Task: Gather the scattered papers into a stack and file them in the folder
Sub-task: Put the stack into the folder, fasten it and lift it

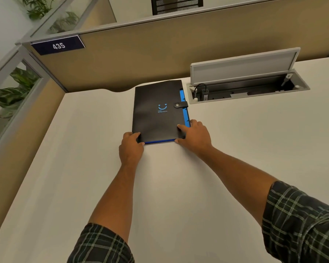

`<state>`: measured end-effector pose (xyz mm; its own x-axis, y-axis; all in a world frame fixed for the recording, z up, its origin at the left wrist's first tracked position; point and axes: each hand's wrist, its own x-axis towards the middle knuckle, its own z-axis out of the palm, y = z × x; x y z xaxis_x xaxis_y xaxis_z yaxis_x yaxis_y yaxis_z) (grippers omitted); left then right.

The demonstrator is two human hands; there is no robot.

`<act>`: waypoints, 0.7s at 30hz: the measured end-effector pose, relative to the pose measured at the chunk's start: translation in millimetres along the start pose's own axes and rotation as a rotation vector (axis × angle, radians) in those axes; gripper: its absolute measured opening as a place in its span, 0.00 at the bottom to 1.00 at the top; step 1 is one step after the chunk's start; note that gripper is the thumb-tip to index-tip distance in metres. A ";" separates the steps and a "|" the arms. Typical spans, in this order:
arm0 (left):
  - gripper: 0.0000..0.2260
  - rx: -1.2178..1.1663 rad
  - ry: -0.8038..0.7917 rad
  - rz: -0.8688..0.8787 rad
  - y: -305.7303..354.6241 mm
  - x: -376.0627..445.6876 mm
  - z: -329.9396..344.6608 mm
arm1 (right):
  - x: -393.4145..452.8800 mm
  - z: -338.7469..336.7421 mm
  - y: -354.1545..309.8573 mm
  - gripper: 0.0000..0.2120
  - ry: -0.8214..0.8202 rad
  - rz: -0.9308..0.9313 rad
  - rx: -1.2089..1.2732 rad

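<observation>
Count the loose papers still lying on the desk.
0. No loose sheet shows on the desk; only the closed black folder lies there, held by the left hand and right hand. Sheets inside it would be hidden.

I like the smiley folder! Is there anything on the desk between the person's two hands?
Only the folder's near edge with its blue trim, in the head view; the left hand and right hand hold its corners.
</observation>
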<state>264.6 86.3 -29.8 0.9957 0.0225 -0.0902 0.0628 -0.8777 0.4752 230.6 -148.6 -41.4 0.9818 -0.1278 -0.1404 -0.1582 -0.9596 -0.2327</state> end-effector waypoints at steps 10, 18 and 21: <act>0.39 0.216 -0.214 0.060 13.8 12.3 28.3 | 14.4 17.3 -8.4 0.30 -0.129 -0.273 -0.087; 0.36 0.382 -0.207 0.099 22.1 27.9 31.0 | 19.9 32.4 -13.0 0.33 -0.095 -0.215 -0.047; 0.35 0.358 -0.246 0.098 30.5 29.2 33.9 | 16.6 41.3 -12.3 0.36 -0.036 -0.198 -0.008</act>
<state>293.2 44.0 -47.5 0.9472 -0.1458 -0.2857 -0.1019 -0.9813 0.1631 244.5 -128.5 -80.6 0.9893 0.0721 -0.1271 0.0382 -0.9672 -0.2511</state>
